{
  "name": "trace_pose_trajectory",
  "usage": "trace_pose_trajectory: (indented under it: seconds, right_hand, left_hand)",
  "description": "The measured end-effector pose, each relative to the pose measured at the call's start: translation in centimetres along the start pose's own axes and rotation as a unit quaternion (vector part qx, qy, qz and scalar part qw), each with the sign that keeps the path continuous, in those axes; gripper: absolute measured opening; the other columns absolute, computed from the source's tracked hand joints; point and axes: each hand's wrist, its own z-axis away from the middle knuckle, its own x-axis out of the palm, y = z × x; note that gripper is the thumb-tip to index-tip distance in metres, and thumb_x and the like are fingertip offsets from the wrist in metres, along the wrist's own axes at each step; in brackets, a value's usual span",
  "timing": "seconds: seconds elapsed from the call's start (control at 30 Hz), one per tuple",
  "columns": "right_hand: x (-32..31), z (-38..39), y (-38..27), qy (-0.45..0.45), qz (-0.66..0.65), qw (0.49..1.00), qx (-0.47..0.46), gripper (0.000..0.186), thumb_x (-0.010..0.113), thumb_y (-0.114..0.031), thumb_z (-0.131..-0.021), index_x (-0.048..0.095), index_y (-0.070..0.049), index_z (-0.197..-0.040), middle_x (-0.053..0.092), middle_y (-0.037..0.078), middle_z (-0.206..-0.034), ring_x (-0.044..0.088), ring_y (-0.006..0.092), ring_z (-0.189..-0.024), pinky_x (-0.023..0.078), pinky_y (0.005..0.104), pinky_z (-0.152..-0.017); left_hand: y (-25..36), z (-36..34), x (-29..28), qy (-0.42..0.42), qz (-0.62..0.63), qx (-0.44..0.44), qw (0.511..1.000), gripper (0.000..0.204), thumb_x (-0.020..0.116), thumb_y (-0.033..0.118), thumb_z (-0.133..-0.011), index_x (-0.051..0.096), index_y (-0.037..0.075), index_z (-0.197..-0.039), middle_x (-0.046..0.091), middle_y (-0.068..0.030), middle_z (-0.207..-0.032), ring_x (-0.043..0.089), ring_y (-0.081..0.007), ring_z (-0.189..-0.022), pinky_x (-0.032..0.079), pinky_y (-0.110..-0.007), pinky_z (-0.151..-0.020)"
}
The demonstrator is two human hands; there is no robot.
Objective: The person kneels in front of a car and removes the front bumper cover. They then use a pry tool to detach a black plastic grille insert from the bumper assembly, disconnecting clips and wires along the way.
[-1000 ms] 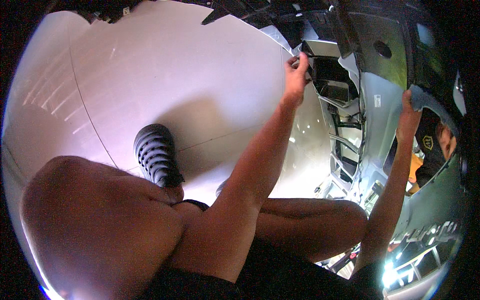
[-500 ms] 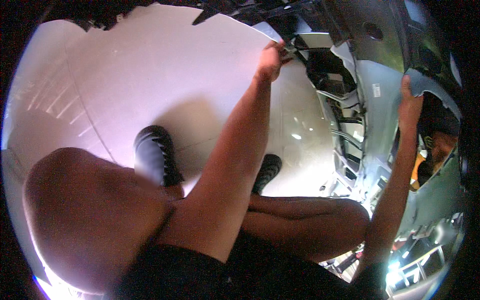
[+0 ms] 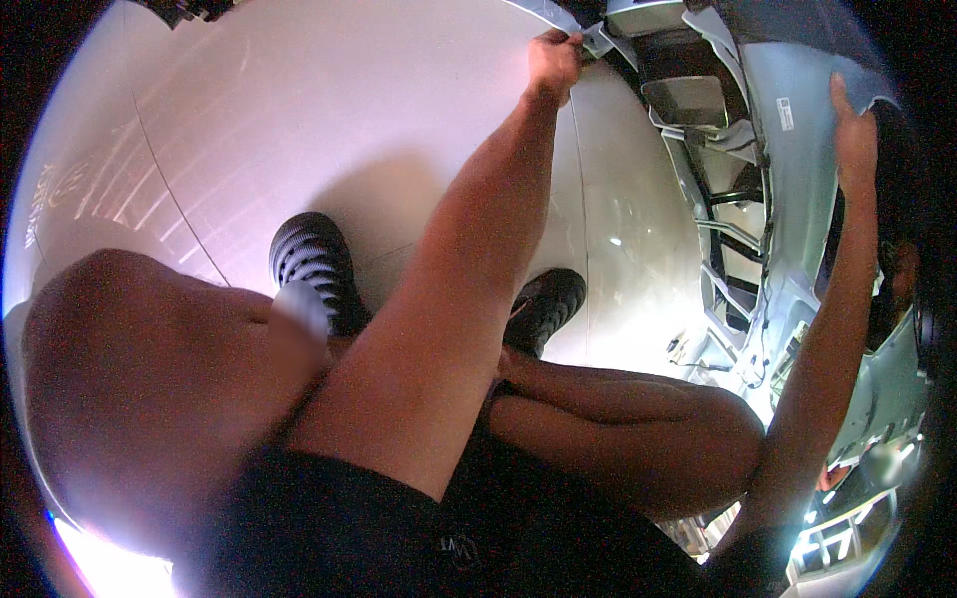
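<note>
My left hand (image 3: 555, 68) is closed round the lower end of a large grey-blue panel, its fingers curled at the edge. The panel (image 3: 788, 75) looks like a car bumper cover, with a row of dark, ribbed openings (image 3: 688, 100) and a small white label (image 3: 785, 114). On the right, my right hand (image 3: 855, 140) grips the rim of another opening in it. One digit lies flat along the surface, while the other fingers are hidden behind the rim. Both arms reach far forward from my squatting body.
Below me lies a pale, glossy floor (image 3: 419, 110) with thin seams. My dark ridged shoes (image 3: 317, 264) stand on it between my bent knees. Bright light and metal framework (image 3: 832, 543) show at the lower right. A dark edge with small parts (image 3: 184, 10) is at the upper left.
The view has shifted, and both hands and the panel now sit higher and farther right in the picture. Each hand keeps its hold. My shoes also appear slightly higher.
</note>
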Motion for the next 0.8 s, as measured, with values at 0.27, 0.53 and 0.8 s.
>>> trace_pose_trajectory:
  seconds: [0.27,0.53,0.8]
  right_hand:
    - [-0.1,0.4,-1.1,-0.017,-0.074,0.996,0.040,0.066,0.065,-0.056,-0.095,0.065,0.001,-0.129,0.069,0.013,-0.125,0.064,0.0260,-0.112,0.044,0.0383,-0.103]
    - [-0.1,0.7,-1.5,-0.019,-0.034,0.999,0.032,0.067,0.063,-0.056,-0.096,0.065,0.002,-0.129,0.070,0.016,-0.124,0.065,0.0287,-0.111,0.045,0.0392,-0.102]
    - [0.3,-1.7,2.1,-0.020,-0.029,0.999,0.032,0.069,0.062,-0.058,-0.096,0.065,0.002,-0.129,0.070,0.017,-0.123,0.065,0.0298,-0.112,0.045,0.0400,-0.102]
  left_hand:
    - [5.6,1.0,-0.7,-0.046,-0.306,-0.018,0.951,0.023,0.061,0.016,-0.098,0.067,-0.004,-0.106,0.074,-0.0190,-0.096,0.073,-0.0285,-0.071,0.062,-0.039,-0.061]
    - [4.8,-4.4,0.4,-0.095,-0.463,0.072,0.878,0.023,0.062,0.027,-0.094,0.068,0.006,-0.099,0.071,-0.0105,-0.092,0.072,-0.0262,-0.079,0.058,-0.040,-0.067]
    - [1.9,-15.7,-4.2,-0.100,-0.623,0.549,0.548,0.025,0.064,0.035,-0.095,0.062,0.015,-0.080,0.058,-0.0050,-0.065,0.062,-0.0243,-0.064,0.047,-0.040,-0.059]
